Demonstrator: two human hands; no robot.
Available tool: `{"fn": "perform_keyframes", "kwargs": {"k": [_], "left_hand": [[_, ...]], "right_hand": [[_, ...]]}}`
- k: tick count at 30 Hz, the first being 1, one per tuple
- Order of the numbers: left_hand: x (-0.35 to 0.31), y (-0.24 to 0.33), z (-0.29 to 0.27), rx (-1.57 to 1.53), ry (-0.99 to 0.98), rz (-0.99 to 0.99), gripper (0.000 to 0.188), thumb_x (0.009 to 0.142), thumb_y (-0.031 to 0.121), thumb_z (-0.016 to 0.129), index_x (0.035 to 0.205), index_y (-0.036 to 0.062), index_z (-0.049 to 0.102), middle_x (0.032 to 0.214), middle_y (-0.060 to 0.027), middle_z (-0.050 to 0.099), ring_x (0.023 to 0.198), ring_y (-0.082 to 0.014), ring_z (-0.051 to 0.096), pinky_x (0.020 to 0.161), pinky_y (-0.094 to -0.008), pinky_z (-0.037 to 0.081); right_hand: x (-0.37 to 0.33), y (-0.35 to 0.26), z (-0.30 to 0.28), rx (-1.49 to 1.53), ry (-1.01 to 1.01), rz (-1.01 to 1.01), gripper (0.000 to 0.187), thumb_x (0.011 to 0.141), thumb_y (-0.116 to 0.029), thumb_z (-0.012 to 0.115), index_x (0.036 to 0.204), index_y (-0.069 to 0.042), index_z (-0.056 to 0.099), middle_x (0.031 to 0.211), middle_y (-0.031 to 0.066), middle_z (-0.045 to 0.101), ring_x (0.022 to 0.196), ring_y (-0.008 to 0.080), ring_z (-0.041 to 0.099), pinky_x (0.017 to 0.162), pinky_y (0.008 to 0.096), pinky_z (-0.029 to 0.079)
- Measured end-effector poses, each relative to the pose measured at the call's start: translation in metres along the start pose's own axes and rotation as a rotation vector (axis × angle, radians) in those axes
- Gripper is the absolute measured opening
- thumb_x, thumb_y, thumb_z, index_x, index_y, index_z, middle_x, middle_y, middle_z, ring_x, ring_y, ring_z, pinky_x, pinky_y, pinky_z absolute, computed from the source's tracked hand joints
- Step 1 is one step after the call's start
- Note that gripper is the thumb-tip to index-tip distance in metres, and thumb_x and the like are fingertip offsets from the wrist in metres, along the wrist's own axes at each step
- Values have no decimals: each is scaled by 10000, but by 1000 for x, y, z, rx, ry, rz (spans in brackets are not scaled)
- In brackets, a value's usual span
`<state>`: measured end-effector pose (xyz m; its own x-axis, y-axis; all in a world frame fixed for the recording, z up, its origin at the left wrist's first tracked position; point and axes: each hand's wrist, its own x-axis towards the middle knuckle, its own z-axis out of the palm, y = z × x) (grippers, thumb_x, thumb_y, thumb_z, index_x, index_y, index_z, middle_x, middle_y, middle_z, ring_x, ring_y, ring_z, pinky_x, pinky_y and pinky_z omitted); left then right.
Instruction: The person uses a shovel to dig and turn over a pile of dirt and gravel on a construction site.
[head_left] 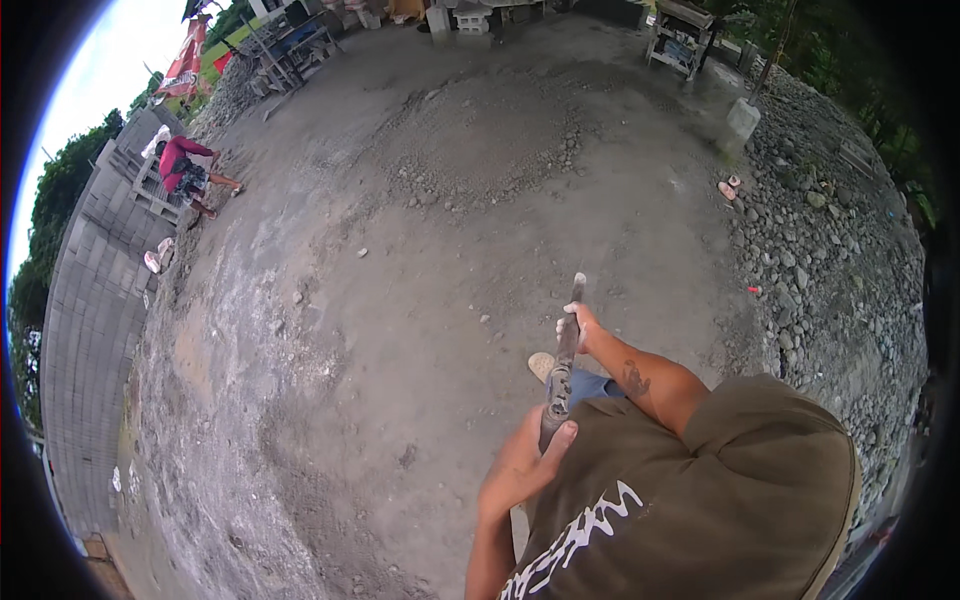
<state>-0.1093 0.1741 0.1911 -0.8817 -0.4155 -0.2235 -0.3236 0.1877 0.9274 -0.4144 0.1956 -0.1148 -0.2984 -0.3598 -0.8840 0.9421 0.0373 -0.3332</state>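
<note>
A grey, dirt-crusted long-handled tool [563, 372] slants away in front of my body. My left hand [525, 462] is closed around its near end, with the thumb lying along the shaft. Farther up, my right hand [584, 328] grips the same shaft, its fingers pale with dust. The tool's working end cannot be made out, so its exact kind is unclear. Below the shaft, a beige shoe [541, 366] and blue trousers [594, 388] show beside my brown shirt.
A broad ring of wet grey mix with gravel round its edge [480, 140] lies ahead. Loose stones [800, 260] line the right side. At the far left, a person in a red top [180, 165] bends near a grey block wall [95, 300]. A concrete block [742, 120] stands at the right.
</note>
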Motion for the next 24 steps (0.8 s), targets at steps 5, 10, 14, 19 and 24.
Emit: {"fn": "perform_keyframes", "kwargs": {"k": [5,10,14,19,24], "left_hand": [[42,65,22,205,-308,261,385,967,426,537,1038,59,628,899,-155,673,893,-359,634,786,-431,494],[146,107,76,330,-504,529,341,969,395,537,956,77,662,903,-139,681,872,-342,645,783,-423,503],[262,153,120,83,-670,592,321,985,341,528,963,62,685,914,-143,688,847,-311,663,779,-382,515],[460,109,182,183,-267,103,325,980,334,542,964,52,704,881,-169,699,818,-295,690,751,-352,529],[582,-89,202,621,-151,-153,412,941,430,571,1007,41,690,899,-182,711,811,-349,693,715,-416,536]], "right_hand": [[2,-116,-157,123,372,-43,288,818,-228,683,1018,-85,533,777,113,615,673,280,631,644,443,544],[37,-122,-316,-14,482,164,192,819,-195,715,901,-70,594,763,90,604,731,245,628,617,402,525],[61,-131,-517,408,453,-190,88,867,-119,635,803,-105,575,704,28,570,653,195,596,555,361,503],[84,-187,-569,659,576,-304,48,847,-99,605,804,-102,583,724,12,570,643,184,583,561,340,503],[81,-312,-650,249,806,-553,40,850,-94,579,831,-65,599,735,19,545,652,176,569,569,315,490]]}}
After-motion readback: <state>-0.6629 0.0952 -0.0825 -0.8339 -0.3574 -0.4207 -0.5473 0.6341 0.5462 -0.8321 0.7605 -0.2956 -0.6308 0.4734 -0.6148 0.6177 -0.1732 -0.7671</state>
